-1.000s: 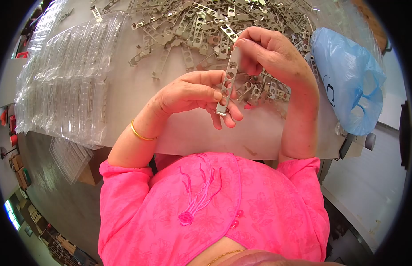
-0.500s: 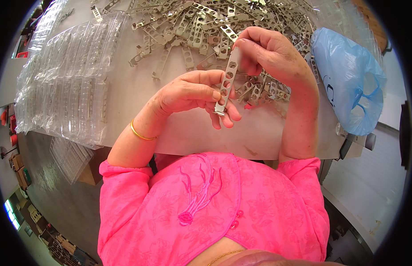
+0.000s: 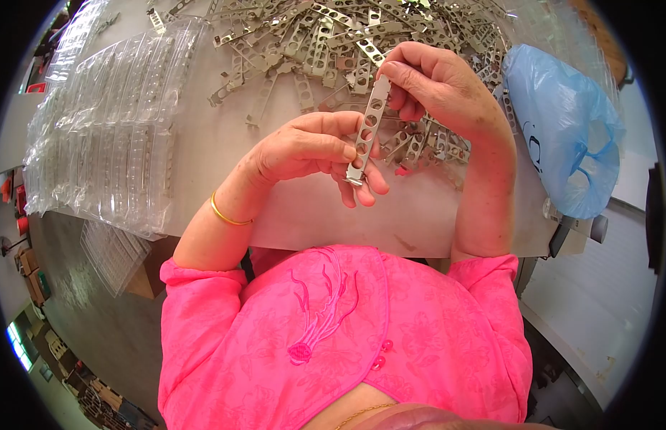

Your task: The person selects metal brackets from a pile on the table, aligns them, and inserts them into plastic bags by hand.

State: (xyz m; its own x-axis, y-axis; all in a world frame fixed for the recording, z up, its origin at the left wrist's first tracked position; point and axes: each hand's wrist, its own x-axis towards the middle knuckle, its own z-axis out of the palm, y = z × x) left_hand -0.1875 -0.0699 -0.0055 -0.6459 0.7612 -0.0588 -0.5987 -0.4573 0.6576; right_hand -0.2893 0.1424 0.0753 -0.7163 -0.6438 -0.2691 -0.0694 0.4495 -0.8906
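A flat metal strip with a row of round holes is held at a slant between my hands, over the near part of the table. My left hand grips its lower part between thumb and fingers, with other fingertips showing behind it. The thumb and index finger of my right hand pinch its upper end. Beyond my hands lies a loose pile of similar metal strips, partly hidden by my right hand.
Clear plastic trays are stacked on the left of the table. A blue plastic bag lies at the right edge. Another clear tray and a cardboard box are below the table's left edge.
The lower end of the strip has swung slightly left since the earliest frame. My right hand's lower fingers have shifted slightly; both hands keep their hold.
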